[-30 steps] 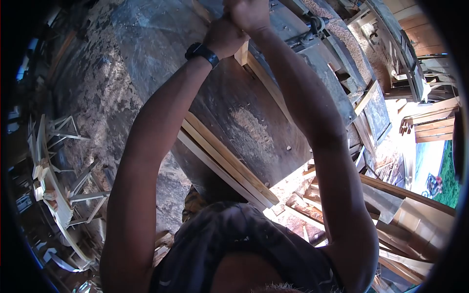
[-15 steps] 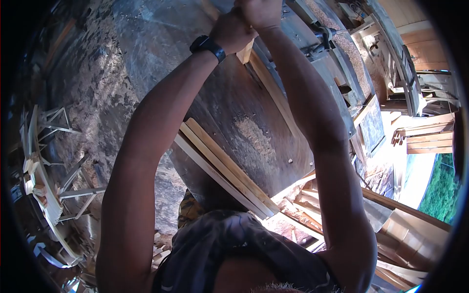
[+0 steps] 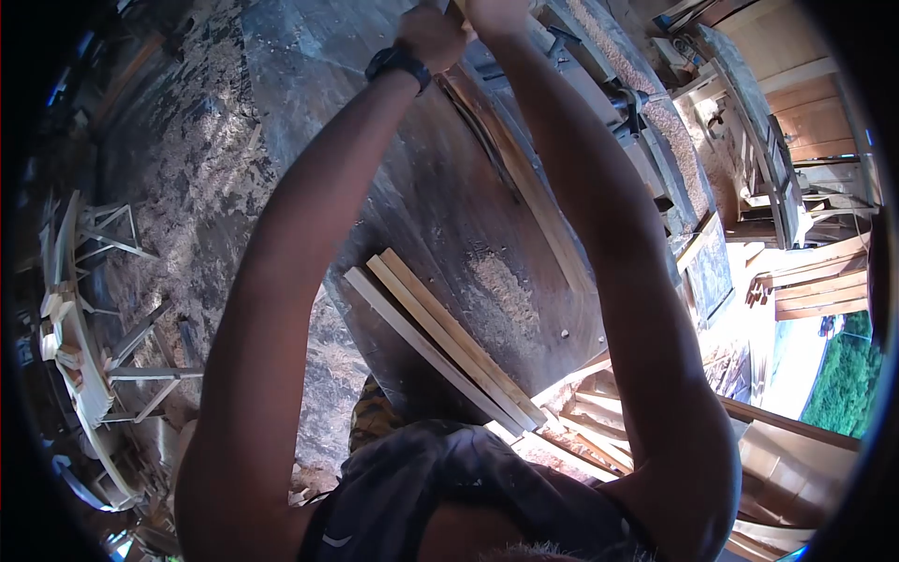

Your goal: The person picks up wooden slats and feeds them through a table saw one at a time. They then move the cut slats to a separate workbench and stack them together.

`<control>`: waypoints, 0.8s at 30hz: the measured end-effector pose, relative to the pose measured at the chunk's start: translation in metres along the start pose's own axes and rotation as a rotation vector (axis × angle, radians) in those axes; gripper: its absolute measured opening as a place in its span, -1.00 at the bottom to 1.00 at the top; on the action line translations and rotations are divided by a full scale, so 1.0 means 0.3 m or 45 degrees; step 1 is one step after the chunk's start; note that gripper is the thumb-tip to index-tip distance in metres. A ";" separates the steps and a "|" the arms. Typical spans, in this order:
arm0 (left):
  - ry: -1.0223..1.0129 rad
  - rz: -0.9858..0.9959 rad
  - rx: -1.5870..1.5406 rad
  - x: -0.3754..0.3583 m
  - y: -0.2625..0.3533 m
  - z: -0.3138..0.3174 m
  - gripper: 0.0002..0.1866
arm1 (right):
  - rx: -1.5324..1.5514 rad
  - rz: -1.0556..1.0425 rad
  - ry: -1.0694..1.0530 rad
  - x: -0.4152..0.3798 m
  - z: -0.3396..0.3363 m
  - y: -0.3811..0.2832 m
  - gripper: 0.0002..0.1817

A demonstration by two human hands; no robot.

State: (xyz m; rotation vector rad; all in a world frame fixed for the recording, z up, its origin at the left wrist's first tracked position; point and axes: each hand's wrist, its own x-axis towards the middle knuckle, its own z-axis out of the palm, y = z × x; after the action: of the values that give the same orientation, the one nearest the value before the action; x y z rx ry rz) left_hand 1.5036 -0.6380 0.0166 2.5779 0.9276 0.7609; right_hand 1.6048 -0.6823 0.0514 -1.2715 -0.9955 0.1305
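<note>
At the top of the view my left hand [image 3: 433, 37], with a black watch [image 3: 398, 67] on its wrist, is closed. My right hand [image 3: 498, 13] is beside it, partly cut off by the frame edge, its fingers curled. A little of a pale wooden strip [image 3: 458, 11] shows between the two hands; most of it is hidden or out of view. Below them, a long wooden batten [image 3: 538, 187] lies along the dark worktable [image 3: 421, 201], beside a narrow dark slot [image 3: 482, 136].
Several loose wooden strips [image 3: 449, 342] lie at the table's near edge, by my body. Sawdust [image 3: 506, 286] is scattered on the tabletop. Metal machine parts [image 3: 627, 98] stand at the right. Wood offcuts [image 3: 599, 421] are piled low on the right, and a wooden frame [image 3: 140, 375] stands at the left.
Both hands have moved slightly upward and away from me. The wooden strip's end that showed below my left hand is no longer visible there. The camera view has shifted a little.
</note>
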 end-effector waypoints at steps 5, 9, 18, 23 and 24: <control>-0.688 -0.920 -2.263 -0.326 0.080 -0.193 -0.43 | -0.035 -0.391 -0.590 -0.254 -0.204 -0.351 -0.64; -0.727 -0.540 -2.861 -0.459 0.135 -0.170 -0.45 | -0.609 -0.960 -1.008 -0.432 -0.347 -0.474 -0.27; -0.101 0.208 -0.850 -0.479 0.339 0.004 -0.44 | 0.534 0.650 -0.284 -0.340 -0.406 -0.518 -0.75; -0.110 0.147 -0.777 -0.398 0.313 0.081 -0.38 | -0.361 -0.154 -0.332 -0.295 -0.385 -0.292 -0.77; -0.119 0.146 -0.777 -0.392 0.315 0.091 -0.38 | -0.066 0.321 -0.188 -0.306 -0.376 -0.330 -0.76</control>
State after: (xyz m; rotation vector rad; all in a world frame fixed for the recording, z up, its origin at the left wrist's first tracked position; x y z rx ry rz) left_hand 1.4896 -0.7886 -0.0091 2.1112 0.4276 0.7945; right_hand 1.5847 -0.8531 0.0889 -1.4483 -0.9652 0.4006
